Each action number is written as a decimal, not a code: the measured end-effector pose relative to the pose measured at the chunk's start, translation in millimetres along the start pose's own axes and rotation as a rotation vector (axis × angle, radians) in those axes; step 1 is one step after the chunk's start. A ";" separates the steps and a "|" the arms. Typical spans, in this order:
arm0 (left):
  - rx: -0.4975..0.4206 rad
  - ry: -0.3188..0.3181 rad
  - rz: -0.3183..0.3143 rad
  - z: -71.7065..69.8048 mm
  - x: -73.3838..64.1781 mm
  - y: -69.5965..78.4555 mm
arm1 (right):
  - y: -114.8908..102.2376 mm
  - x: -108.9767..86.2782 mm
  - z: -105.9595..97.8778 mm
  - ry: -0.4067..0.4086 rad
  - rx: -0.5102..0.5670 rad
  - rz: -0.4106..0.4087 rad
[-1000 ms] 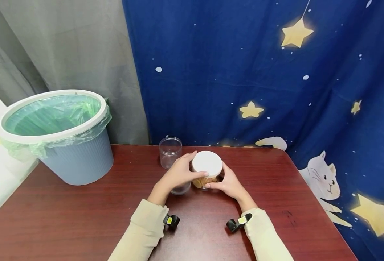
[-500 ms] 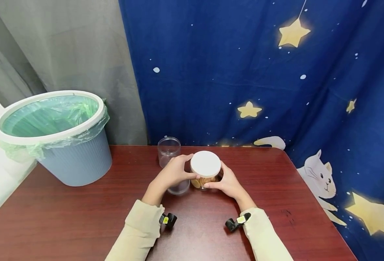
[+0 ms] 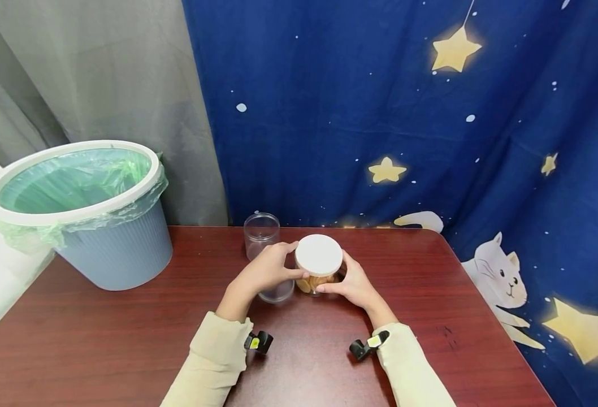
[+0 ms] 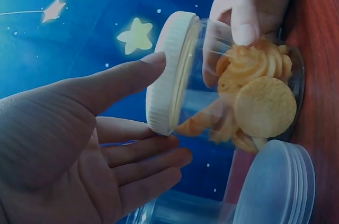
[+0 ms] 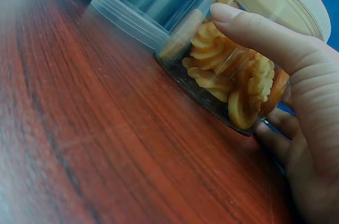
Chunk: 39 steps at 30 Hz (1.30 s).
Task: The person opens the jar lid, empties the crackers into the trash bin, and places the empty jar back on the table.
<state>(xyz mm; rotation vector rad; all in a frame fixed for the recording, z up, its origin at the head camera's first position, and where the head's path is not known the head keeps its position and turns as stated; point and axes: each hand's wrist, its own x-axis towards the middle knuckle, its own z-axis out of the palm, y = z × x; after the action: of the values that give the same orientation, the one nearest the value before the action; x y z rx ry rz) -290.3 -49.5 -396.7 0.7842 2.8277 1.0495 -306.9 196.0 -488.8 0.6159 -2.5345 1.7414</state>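
Observation:
A clear jar [image 4: 200, 102] of golden cookies [image 4: 265, 106] stands on the table with a white screw lid [image 3: 319, 254] on top. My left hand [image 3: 265, 268] holds the lid at its rim, the thumb on the near side and the index finger across from it; the other fingers are loosely bent below. Around the jar's body, my right hand [image 3: 354, 285] grips with the thumb in front and the fingers behind. Beside the jar's base lies a translucent lid [image 4: 273, 184], partly under my left hand in the head view.
An uncovered clear jar [image 3: 261, 232] stands behind my left hand. At the table's left is a blue bin [image 3: 126, 249] with a white rim and a green liner. The red-brown table [image 3: 141, 339] ends against a blue star-patterned curtain [image 3: 289, 113].
Both hands keep their hold on the jar and its lid. My left thumb and wrist have shifted slightly left around the lid; the whole head view has drifted a little.

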 end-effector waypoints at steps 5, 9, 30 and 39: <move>-0.015 -0.005 -0.021 -1.1 0.3 3.6 | 1.9 1.0 -1.5 0.046 0.021 0.026; -0.021 0.040 -0.046 0.3 1.9 4.0 | 2.1 2.3 -3.0 0.052 0.029 0.052; -0.396 0.138 -0.134 33.5 16.7 -31.1 | -18.9 -2.8 -4.3 0.039 0.049 0.055; -0.393 0.190 -0.109 51.1 23.7 -22.4 | 1.8 2.0 1.8 0.040 -0.035 0.046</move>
<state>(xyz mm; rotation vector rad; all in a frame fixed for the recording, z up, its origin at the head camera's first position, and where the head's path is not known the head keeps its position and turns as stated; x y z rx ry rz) -311.2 -22.0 -446.5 0.5117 2.6282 1.6653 -308.9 194.3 -490.6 0.5199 -2.5658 1.7012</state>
